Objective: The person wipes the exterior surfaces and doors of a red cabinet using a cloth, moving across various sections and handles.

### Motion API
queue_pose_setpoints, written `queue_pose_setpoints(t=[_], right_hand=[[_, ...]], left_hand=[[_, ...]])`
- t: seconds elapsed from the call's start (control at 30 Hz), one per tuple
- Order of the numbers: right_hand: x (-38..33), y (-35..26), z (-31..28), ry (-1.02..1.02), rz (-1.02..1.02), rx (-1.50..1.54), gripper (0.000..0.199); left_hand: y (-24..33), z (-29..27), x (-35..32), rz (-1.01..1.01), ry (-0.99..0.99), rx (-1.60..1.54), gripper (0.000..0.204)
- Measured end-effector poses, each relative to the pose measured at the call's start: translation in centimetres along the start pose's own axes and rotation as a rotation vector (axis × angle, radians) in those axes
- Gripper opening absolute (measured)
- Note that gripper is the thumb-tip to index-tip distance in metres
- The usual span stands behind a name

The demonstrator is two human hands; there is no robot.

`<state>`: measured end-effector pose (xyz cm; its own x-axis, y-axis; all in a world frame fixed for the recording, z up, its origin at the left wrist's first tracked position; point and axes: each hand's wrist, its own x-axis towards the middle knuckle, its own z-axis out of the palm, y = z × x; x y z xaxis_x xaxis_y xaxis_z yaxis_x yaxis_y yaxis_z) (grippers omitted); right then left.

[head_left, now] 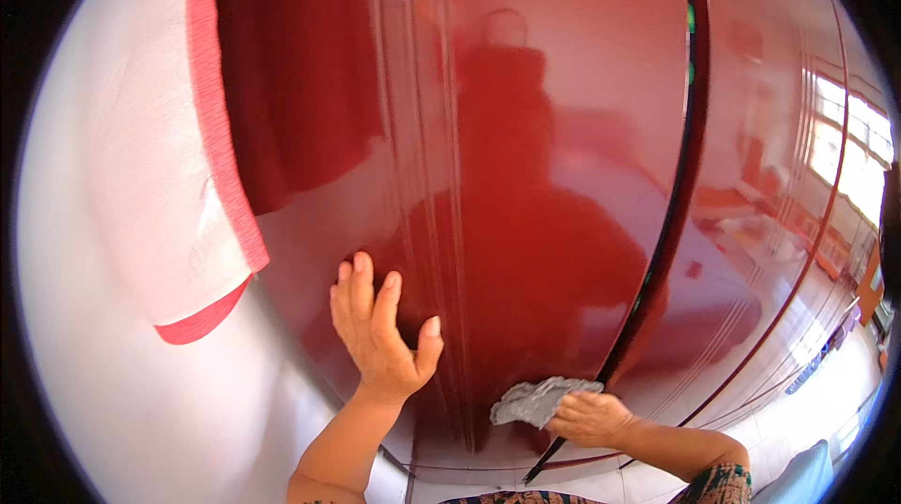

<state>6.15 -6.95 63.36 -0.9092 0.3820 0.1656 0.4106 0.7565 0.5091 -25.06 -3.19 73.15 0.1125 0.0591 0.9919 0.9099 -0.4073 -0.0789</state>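
Observation:
A tall, glossy dark-red cabinet door [582,63] fills the middle of the view, with thin vertical grooves running down its left part. My left hand [383,335] rests on this door, fingers stretched upward and thumb spread, holding nothing. Lower and to the right, my right hand [591,418] grips a crumpled grey cloth [530,403]. The cloth lies against the lower part of the door, beside the dark vertical gap [666,222] at its right edge. My right fingers are partly hidden behind the hand and cloth.
A pale pink fabric [150,147] with a red border hangs at the left, before a white wall [66,279]. Another glossy red panel [751,129] stands right of the gap, reflecting a window. Pale floor tiles [751,434] and a blue item [802,478] show at lower right.

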Motion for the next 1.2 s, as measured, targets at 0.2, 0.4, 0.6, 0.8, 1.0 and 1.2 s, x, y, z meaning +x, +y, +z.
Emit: queue_pose_setpoints(t=[0.2,0.4,0.6,0.8,1.0,1.2], right_hand=[[5.1,6.2,-11.1,0.402,0.296,-0.275,0.05],[11.8,12.1,-21.2,0.76,0.516,-0.436,0.057],[17.2,14.2,-24.7,0.93,0.481,-0.417,0.057],[19.4,10.2,-19.4,0.676,-0.033,-0.266,0.049],[19.3,11.7,-20.5,0.621,-0.121,-0.239,0.057],[18.4,18.0,-24.7,1.196,0.325,-0.563,0.049]], left_hand=[[0.3,-0.8,-0.2,-0.008,-0.058,0.002,0.061],[0.2,-0.5,-0.5,-0.006,-0.049,-0.034,0.06],[1.1,-0.2,-0.3,-0.009,-0.004,-0.066,0.049],[1.1,0.9,-0.6,0.08,0.088,-0.167,0.028],[1.9,1.8,-1.9,0.063,0.111,-0.204,0.024],[3.7,3.0,-3.3,0.065,0.131,-0.242,0.023]])
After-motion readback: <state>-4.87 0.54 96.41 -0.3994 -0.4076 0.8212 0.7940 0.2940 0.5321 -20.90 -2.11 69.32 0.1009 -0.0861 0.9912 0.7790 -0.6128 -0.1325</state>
